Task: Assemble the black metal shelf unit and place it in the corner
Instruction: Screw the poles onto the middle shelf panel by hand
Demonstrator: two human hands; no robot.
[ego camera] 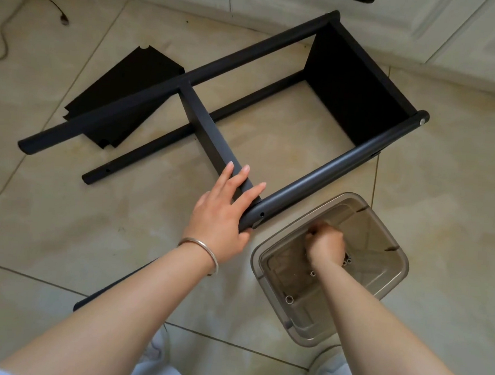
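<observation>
Resting flat with fingers straight, the left hand (221, 214) steadies the shelf frame (275, 107) lying sideways on the floor (62, 218); the right hand (325, 244), fingers curled, pinches something small inside the bin (381, 272).

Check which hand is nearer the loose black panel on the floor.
Left. The left hand rests on the frame's near tube and crossbar, with the panel beyond it to the left. The right hand is farther right, inside the clear bin.
</observation>
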